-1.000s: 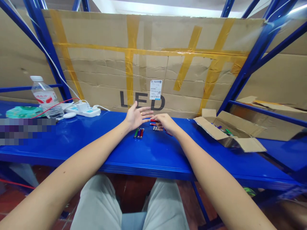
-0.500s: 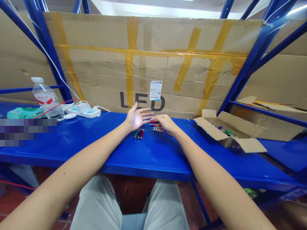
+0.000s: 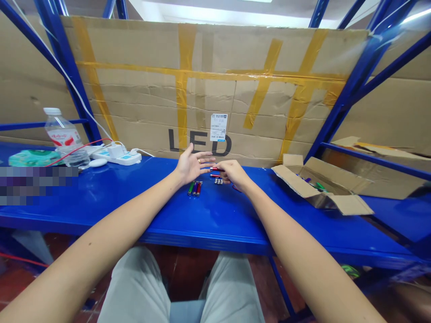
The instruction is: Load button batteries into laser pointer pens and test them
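Observation:
My right hand (image 3: 234, 174) is closed around a small red flashlight (image 3: 214, 169), its front end pointing left at my other palm. My left hand (image 3: 191, 166) is held up open, palm showing and fingers spread, with a ring on one finger; its fingertips are close to the flashlight's tip. Below the left hand, three slim flashlights lie side by side: a green one (image 3: 191, 188), a purple-blue one (image 3: 195, 189) and a red one (image 3: 199, 189). Under my right hand lie another red flashlight (image 3: 214, 176) and a cluster of small silver button cells (image 3: 218, 181).
On the blue table (image 3: 205, 220), an open cardboard box (image 3: 303, 186) with colourful items stands right. At left are a plastic bottle (image 3: 65, 139), a power strip (image 3: 117, 156) and a teal packet (image 3: 33, 158). A large taped cardboard sheet (image 3: 141, 103) closes off the back.
The bright spot of light on my left palm is gone. My right hand and the red flashlight have shifted very slightly; my left hand stays in place.

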